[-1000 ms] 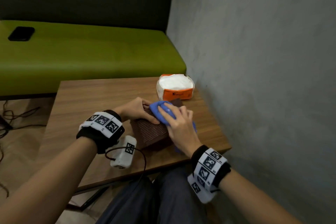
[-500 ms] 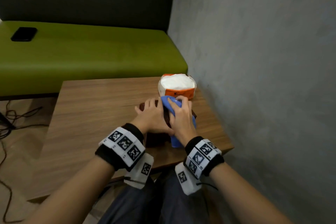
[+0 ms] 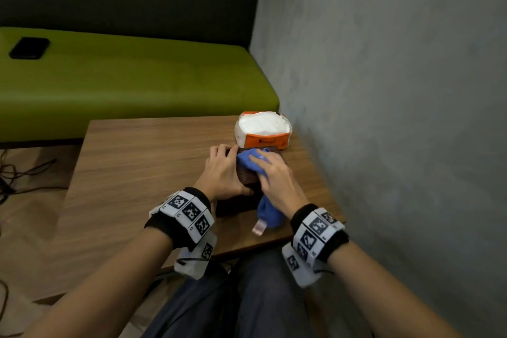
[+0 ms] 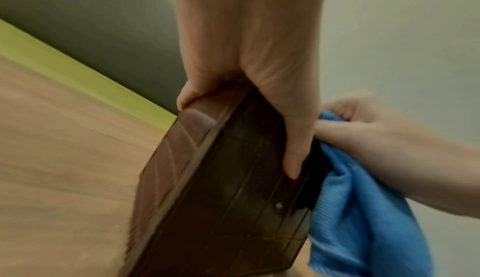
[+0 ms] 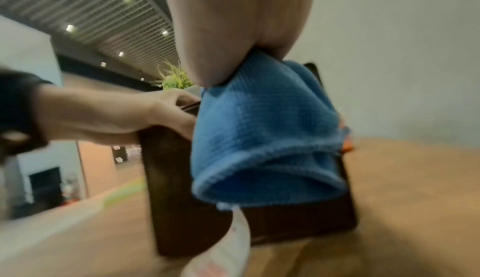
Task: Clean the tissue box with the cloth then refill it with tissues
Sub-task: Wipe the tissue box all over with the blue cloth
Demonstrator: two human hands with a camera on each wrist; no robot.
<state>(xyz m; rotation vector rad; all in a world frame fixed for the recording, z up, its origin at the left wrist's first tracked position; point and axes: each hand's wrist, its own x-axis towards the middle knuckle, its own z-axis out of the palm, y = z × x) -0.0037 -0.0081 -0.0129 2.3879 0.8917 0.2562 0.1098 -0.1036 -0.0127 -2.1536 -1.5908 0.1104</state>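
Head view, with both wrist views. The left hand (image 3: 222, 173) grips the dark brown tissue box (image 3: 248, 175), fingers curled over its far left edge and thumb laid along its near face, as the left wrist view (image 4: 249, 59) confirms. The right hand (image 3: 277, 175) presses the blue cloth (image 3: 248, 160) onto the box top, its fingers lying over the fabric and its thumb clamping a fold. Compared with half a second ago, the right hand now sits farther toward 3 o'clock, more of the ridged box top is exposed beside the left hand, and the free end of the cloth, with its pale label (image 3: 259, 228), hangs lower over the near face of the box. The box stands on the wooden table (image 3: 142, 173), toward its right half.

At 12 o'clock from the box, just beside it, lies the orange pack of tissues (image 3: 263, 129), its white contents exposed. A grey wall (image 3: 384, 90) runs along the table at 3 o'clock. Beyond the table stands a green bench (image 3: 137, 77) with a black phone (image 3: 29, 47) at 10 o'clock. Cables (image 3: 16, 173) lie on the floor at 9 o'clock.
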